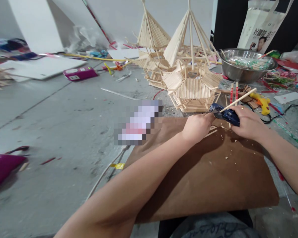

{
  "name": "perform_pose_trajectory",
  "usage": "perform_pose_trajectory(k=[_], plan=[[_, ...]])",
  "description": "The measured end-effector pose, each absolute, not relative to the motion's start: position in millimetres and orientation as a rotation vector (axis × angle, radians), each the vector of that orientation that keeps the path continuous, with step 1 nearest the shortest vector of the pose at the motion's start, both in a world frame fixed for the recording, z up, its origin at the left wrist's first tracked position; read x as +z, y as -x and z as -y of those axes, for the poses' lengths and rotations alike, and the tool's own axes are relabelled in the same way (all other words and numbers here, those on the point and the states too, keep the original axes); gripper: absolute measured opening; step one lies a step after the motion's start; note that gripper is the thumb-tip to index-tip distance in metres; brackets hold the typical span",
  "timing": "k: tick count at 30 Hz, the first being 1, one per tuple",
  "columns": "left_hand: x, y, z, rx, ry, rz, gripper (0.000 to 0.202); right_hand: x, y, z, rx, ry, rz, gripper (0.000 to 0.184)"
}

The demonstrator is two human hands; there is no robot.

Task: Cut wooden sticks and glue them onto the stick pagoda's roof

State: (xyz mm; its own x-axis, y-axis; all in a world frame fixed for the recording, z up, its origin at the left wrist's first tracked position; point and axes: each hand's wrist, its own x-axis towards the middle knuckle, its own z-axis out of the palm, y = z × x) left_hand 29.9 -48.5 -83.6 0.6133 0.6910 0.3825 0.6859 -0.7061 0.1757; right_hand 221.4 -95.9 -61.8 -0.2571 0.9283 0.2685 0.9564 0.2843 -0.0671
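Note:
My left hand [197, 127] is closed on the lower end of a thin wooden stick [240, 98], which slants up to the right. In my right hand [249, 123] is a dark blue hand cutter [229, 115], its head against the stick close to my left fingers. The cutter's blades are mostly hidden. Below both hands, short cut stick pieces [211, 133] and crumbs of wood lie on a brown board [213, 175]. Just beyond stands a pavilion model [192, 87] built of wooden sticks, its pointed roof partly covered.
Behind it is a second stick pavilion [152, 36]. To the right are a steel bowl [248, 77] with wrapped sticks, a yellow glue gun [263, 102] and its cord. A phone [141, 120] with a cable lies left of the board. Purple packs [80, 73] lie on the floor.

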Motion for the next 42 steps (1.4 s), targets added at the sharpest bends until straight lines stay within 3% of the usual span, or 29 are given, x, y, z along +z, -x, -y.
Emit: perform_pose_trajectory(k=[42], plan=[[-78.8, -34.5, 54.8, 0.512, -2.768, -1.296, 0.029, -57.4, -212.1, 96.5, -0.12, 2.042, 2.242, 0.028]])
